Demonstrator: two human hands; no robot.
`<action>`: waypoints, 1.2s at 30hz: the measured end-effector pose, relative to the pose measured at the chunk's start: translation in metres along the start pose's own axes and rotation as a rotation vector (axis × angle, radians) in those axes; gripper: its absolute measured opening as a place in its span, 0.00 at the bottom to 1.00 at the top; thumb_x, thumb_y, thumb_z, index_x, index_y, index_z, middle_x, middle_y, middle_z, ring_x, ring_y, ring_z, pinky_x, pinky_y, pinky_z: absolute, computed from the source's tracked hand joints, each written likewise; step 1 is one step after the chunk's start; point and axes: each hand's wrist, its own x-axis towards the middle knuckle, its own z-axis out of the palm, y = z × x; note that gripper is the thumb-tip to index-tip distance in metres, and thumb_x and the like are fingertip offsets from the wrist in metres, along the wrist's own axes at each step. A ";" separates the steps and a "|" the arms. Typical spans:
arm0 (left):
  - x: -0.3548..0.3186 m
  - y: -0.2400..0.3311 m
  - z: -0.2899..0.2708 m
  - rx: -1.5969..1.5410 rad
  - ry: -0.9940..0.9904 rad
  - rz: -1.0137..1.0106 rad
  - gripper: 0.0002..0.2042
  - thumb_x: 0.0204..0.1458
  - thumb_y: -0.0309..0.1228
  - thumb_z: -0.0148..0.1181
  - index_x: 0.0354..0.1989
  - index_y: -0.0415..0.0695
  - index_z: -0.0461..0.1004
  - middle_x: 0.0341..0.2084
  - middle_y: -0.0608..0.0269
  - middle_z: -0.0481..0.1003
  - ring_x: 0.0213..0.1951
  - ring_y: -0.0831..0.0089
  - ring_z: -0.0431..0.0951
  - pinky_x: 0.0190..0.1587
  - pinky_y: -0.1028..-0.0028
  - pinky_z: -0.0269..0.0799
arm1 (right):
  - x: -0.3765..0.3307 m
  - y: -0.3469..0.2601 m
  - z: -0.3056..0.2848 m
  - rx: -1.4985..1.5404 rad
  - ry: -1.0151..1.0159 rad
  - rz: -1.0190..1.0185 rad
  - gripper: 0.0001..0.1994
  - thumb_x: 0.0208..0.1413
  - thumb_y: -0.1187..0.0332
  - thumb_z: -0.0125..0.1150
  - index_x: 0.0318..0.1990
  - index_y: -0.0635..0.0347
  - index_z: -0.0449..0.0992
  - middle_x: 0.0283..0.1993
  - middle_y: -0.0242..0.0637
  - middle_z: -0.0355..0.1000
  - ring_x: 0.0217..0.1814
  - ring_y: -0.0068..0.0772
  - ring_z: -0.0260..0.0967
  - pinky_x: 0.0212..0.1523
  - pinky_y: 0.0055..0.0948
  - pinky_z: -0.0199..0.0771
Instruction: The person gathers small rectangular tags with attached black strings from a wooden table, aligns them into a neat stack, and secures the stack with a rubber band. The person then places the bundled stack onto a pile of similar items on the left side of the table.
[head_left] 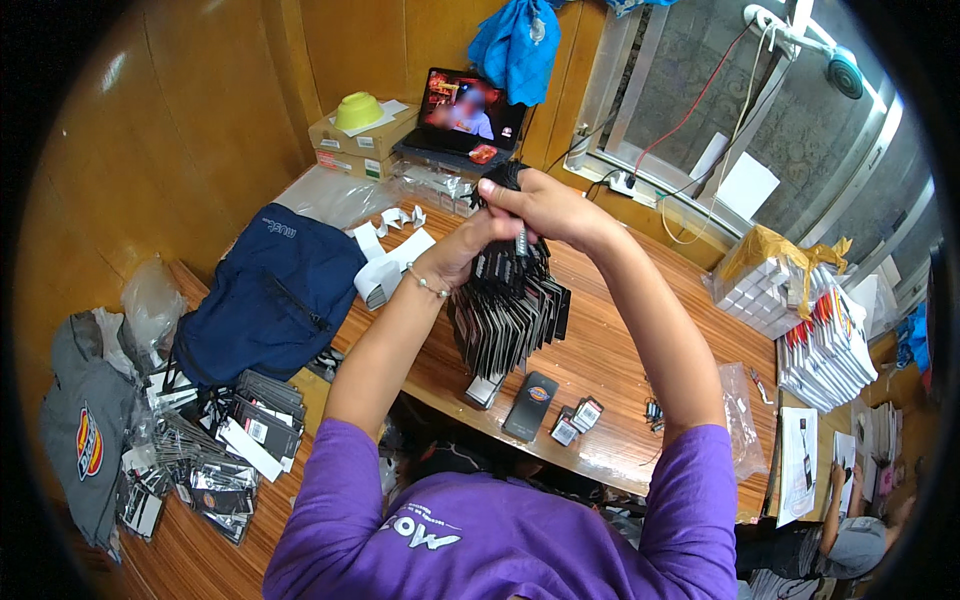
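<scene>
A thick fanned bundle of black hang tags (505, 320) dangles over the wooden table, its black strings (507, 177) gathered at the top. My left hand (468, 245) is closed around the gathered strings just above the tags. Higher up, my right hand (552, 208) is closed on the same strings, its thumb pointing left across them. The two hands meet, so some fingers are hidden. Below the bundle, near the table's front edge, lie a dark tag with an oval emblem (530, 407) and two small stacks of labels (577, 421).
Left are a navy bag (270, 290), a grey cloth (85, 430) and a heap of tags (215, 455). White paper strips (388, 272) curl beside the bag. A laptop (462, 115) and cartons (355, 140) stand behind; white stacks (825, 345) sit right. Another person (855, 540) is far right.
</scene>
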 end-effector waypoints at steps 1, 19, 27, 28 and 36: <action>-0.002 0.002 -0.002 -0.041 -0.008 -0.007 0.14 0.47 0.42 0.59 0.28 0.44 0.68 0.28 0.68 0.69 0.35 0.80 0.71 0.37 0.82 0.67 | 0.003 -0.001 0.003 0.102 -0.036 0.029 0.25 0.55 0.45 0.48 0.21 0.60 0.68 0.15 0.30 0.63 0.14 0.19 0.59 0.14 0.20 0.55; -0.041 0.038 -0.006 0.179 0.003 -0.098 0.12 0.58 0.38 0.45 0.27 0.44 0.63 0.29 0.65 0.71 0.33 0.80 0.72 0.37 0.80 0.70 | 0.013 -0.010 0.039 0.359 0.037 -0.019 0.24 0.56 0.47 0.46 0.20 0.59 0.65 0.09 0.36 0.61 0.05 0.21 0.56 0.02 0.19 0.50; -0.072 0.039 -0.011 0.104 0.132 -0.055 0.13 0.59 0.39 0.42 0.26 0.45 0.62 0.30 0.60 0.72 0.35 0.77 0.73 0.39 0.77 0.72 | 0.038 -0.002 0.069 1.027 -0.121 0.019 0.20 0.58 0.51 0.45 0.20 0.55 0.61 0.28 0.40 0.65 0.07 0.22 0.58 -0.01 0.17 0.48; -0.074 0.039 -0.010 0.088 0.087 -0.044 0.13 0.59 0.39 0.42 0.25 0.45 0.61 0.30 0.60 0.71 0.36 0.76 0.72 0.40 0.77 0.71 | 0.048 0.006 0.072 1.116 -0.234 -0.013 0.19 0.58 0.53 0.46 0.19 0.54 0.61 0.36 0.39 0.61 0.21 0.25 0.64 0.12 0.19 0.65; -0.112 0.040 -0.018 0.051 0.205 -0.037 0.15 0.60 0.38 0.38 0.22 0.47 0.59 0.28 0.59 0.70 0.44 0.63 0.69 0.50 0.69 0.64 | 0.070 0.020 0.122 1.510 -0.127 0.079 0.14 0.55 0.58 0.53 0.21 0.52 0.65 0.37 0.36 0.64 0.39 0.32 0.61 0.37 0.33 0.67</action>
